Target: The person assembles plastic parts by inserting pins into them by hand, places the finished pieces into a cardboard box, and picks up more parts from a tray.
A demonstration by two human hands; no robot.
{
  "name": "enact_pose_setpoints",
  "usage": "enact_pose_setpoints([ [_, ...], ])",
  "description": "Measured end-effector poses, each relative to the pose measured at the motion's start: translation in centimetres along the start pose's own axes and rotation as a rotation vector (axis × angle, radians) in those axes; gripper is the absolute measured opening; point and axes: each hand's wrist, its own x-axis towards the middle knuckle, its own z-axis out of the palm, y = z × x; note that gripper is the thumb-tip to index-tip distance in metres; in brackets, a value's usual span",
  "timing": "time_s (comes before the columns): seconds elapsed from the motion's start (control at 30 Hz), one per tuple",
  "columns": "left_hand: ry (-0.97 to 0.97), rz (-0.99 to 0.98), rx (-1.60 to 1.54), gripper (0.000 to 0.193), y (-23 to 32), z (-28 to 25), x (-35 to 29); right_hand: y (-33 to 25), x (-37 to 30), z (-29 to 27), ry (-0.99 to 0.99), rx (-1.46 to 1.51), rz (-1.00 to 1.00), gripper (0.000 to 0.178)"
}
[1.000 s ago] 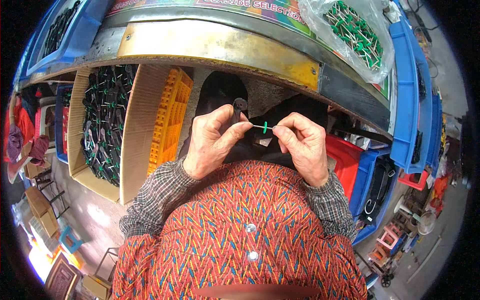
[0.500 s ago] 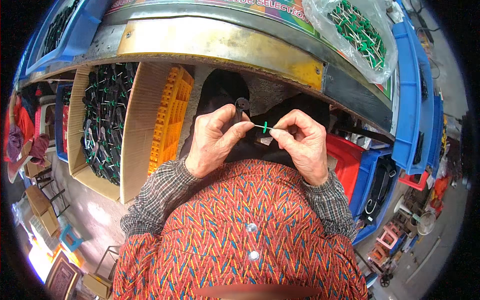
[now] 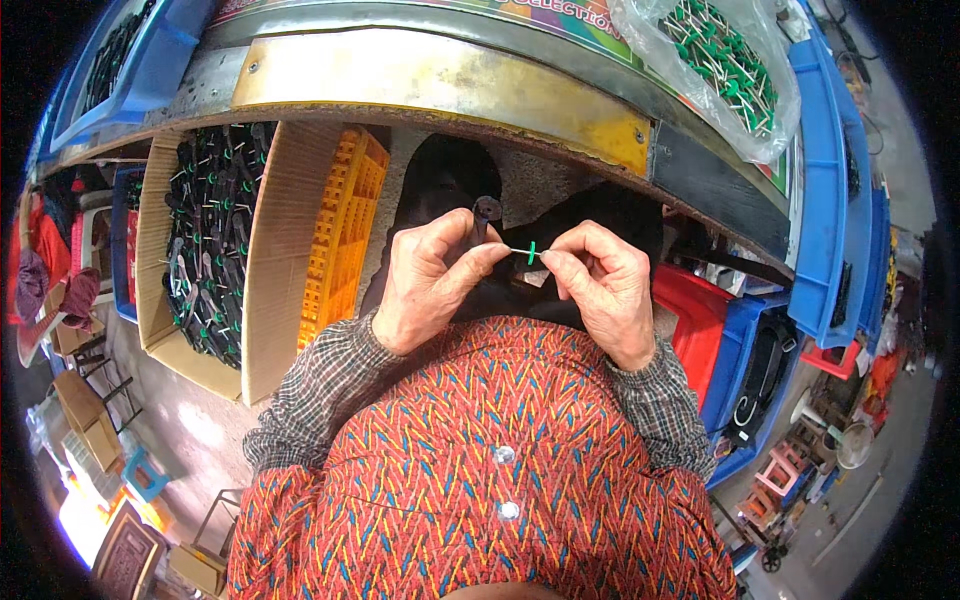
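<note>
One thin metal pin (image 3: 519, 251) with one green disc (image 3: 532, 254) spans the gap between both hands, above the lap. The left hand's (image 3: 425, 280) fingers pinch one black part (image 3: 486, 209) and meet the pin's end; the right hand's (image 3: 607, 288) fingers narrowly grip its other end. Printed lettering marks a sheet (image 3: 575, 14) on the worktop (image 3: 440, 82), beside one clear bag (image 3: 772, 146).

Hands (image 3: 425, 282): two. Held black part (image 3: 487, 208): one. Held pin (image 3: 533, 253): one. Shirt buttons (image 3: 509, 511): two. Clear bag (image 3: 768, 147): one. Orange crate (image 3: 343, 230): one. Bagged pins (image 3: 725, 65) overlap; not countable.
</note>
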Motion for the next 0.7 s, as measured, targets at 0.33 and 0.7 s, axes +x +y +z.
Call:
enact_pose_setpoints([
  [0.33,-0.008,-0.008,0.005,0.009,1.1,-0.2,0.4,-0.4,0.5,0.3,-0.008,-0.146,-0.156,0.021],
  [0.7,-0.168,-0.147,-0.218,0.017,1.0,-1.0,-0.3,-0.4,-0.2,0.0,-0.106,-0.183,-0.093,0.018],
])
